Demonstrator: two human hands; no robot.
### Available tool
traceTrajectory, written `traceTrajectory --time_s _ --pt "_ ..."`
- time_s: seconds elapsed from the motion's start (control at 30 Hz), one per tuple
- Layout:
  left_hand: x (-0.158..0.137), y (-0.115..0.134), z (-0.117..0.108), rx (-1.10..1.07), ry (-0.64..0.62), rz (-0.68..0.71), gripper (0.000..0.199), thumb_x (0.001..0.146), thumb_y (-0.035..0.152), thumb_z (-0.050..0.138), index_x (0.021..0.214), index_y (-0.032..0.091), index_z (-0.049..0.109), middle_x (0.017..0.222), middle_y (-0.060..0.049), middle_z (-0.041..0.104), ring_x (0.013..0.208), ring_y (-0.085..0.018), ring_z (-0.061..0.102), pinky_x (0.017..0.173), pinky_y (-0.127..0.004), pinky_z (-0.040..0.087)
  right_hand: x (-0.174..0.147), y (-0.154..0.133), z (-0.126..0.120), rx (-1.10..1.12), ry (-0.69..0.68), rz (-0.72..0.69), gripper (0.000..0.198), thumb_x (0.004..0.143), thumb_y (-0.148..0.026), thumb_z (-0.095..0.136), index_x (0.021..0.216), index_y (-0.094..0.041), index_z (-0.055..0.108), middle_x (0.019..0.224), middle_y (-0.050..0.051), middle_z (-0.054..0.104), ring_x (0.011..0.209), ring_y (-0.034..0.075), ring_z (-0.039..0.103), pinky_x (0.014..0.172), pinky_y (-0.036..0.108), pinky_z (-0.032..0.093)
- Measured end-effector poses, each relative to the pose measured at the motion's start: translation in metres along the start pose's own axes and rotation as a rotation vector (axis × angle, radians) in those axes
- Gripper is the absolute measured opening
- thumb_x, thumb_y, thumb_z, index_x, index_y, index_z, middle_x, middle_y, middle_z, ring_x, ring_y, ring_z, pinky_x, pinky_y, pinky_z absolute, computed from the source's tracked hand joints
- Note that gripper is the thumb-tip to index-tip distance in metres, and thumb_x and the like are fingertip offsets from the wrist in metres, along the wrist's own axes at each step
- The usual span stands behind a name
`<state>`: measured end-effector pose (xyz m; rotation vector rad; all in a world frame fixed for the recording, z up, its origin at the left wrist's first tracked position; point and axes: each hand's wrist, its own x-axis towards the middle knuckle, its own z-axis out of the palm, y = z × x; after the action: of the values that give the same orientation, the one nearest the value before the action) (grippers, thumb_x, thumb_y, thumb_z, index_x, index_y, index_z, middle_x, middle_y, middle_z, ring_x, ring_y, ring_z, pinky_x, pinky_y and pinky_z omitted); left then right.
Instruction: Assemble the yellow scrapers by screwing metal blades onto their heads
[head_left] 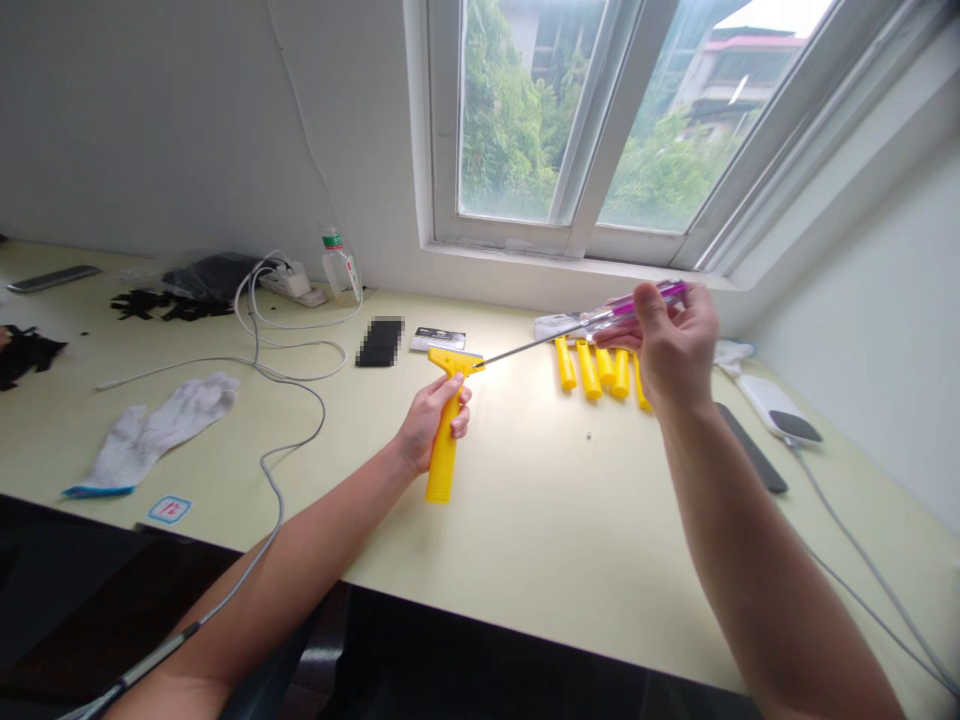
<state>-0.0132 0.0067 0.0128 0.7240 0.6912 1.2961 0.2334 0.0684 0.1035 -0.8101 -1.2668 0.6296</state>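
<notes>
My left hand (435, 415) is wrapped round the handle of a yellow scraper (441, 462), just under its wide head, holding it upright over the table. In my right hand (675, 340) is a screwdriver (616, 310) with a clear and purple handle. Its long metal shaft slants down to the left, and the tip meets the right side of the scraper's head, though exact contact is too small to tell. Several yellow handles (589, 372) lie in a row behind, partly hidden by my right hand. A tiny metal piece (589, 436) rests on the table between my arms.
On the left of the table (510, 560) lie a white glove (161, 430), a looping grey cable (322, 410) and black scraps (176, 303). A plastic bottle (340, 265) stands by the wall. A white device (780, 410) and a dark flat phone-like object (754, 450) lie right.
</notes>
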Motion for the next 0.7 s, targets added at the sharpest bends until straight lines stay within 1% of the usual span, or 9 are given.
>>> traceTrajectory --time_s 0.1,0.17,0.27,0.37,0.43,0.5,0.6,0.67,0.7 --pt "0.001 0.001 -0.001 -0.002 0.013 0.017 0.025 0.081 0.031 0.068 0.082 0.017 0.047 0.072 0.005 0.048 0.040 -0.001 0.041 0.036 -0.014 0.033 -0.001 0.004 0.004 -0.048 0.017 0.040 0.041 0.080 -0.056 0.066 0.098 -0.026 0.044 0.079 0.003 0.069 0.063 0.025 0.071 0.048 0.037 0.059" --pt "0.002 0.003 -0.003 -0.008 0.028 0.027 0.025 0.081 0.030 0.068 0.082 0.017 0.047 0.072 0.005 0.049 0.040 -0.001 0.041 0.036 -0.014 0.033 -0.003 0.003 0.004 -0.092 -0.035 0.033 0.042 0.083 -0.053 0.064 0.109 -0.028 0.043 0.083 0.004 0.069 0.062 0.025 0.071 0.051 0.039 0.059" --pt "0.006 0.003 -0.006 -0.013 0.059 0.024 0.025 0.080 0.028 0.068 0.080 0.017 0.046 0.072 0.005 0.049 0.040 -0.001 0.040 0.036 -0.014 0.033 -0.007 -0.007 0.002 -0.173 -0.227 -0.037 0.045 0.086 -0.048 0.061 0.122 -0.031 0.040 0.096 0.005 0.069 0.067 0.023 0.071 0.060 0.041 0.061" --pt "0.008 0.001 -0.009 -0.003 0.090 0.017 0.026 0.079 0.029 0.068 0.080 0.017 0.046 0.071 0.005 0.049 0.040 -0.001 0.040 0.036 -0.014 0.032 -0.012 -0.025 -0.004 -0.278 -0.425 -0.154 0.041 0.087 -0.044 0.061 0.122 -0.030 0.046 0.121 0.007 0.062 0.084 0.022 0.071 0.074 0.041 0.061" --pt "0.009 0.000 -0.011 0.008 0.096 0.017 0.026 0.079 0.030 0.069 0.080 0.017 0.046 0.071 0.005 0.049 0.040 -0.001 0.040 0.036 -0.015 0.033 -0.015 -0.036 -0.008 -0.356 -0.500 -0.217 0.038 0.087 -0.042 0.061 0.121 -0.029 0.050 0.125 0.008 0.060 0.089 0.022 0.070 0.079 0.040 0.060" --pt "0.009 -0.001 -0.012 0.022 0.082 0.023 0.027 0.079 0.031 0.069 0.079 0.017 0.046 0.072 0.005 0.050 0.040 -0.001 0.040 0.037 -0.014 0.033 -0.015 -0.043 -0.011 -0.474 -0.493 -0.253 0.035 0.087 -0.044 0.062 0.116 -0.026 0.055 0.111 0.007 0.066 0.085 0.022 0.069 0.076 0.039 0.059" --pt "0.008 -0.002 -0.012 0.050 0.052 0.043 0.029 0.079 0.032 0.070 0.078 0.017 0.046 0.073 0.005 0.051 0.040 -0.001 0.041 0.038 -0.014 0.033 -0.014 -0.047 -0.015 -0.715 -0.338 -0.253 0.032 0.086 -0.051 0.061 0.096 -0.021 0.061 0.083 0.007 0.069 0.072 0.022 0.067 0.067 0.037 0.055" --pt "0.007 -0.002 -0.012 0.064 0.048 0.051 0.029 0.078 0.032 0.070 0.078 0.017 0.046 0.073 0.005 0.051 0.041 -0.001 0.041 0.038 -0.014 0.033 -0.013 -0.046 -0.017 -0.791 -0.306 -0.235 0.033 0.088 -0.052 0.057 0.096 -0.020 0.060 0.081 0.007 0.068 0.068 0.021 0.065 0.063 0.036 0.052" --pt "0.007 -0.002 -0.012 0.070 0.052 0.052 0.029 0.078 0.032 0.070 0.078 0.017 0.046 0.073 0.005 0.051 0.041 -0.001 0.041 0.038 -0.014 0.033 -0.013 -0.045 -0.018 -0.775 -0.347 -0.229 0.034 0.089 -0.051 0.055 0.103 -0.020 0.059 0.086 0.008 0.068 0.069 0.021 0.065 0.063 0.035 0.052"
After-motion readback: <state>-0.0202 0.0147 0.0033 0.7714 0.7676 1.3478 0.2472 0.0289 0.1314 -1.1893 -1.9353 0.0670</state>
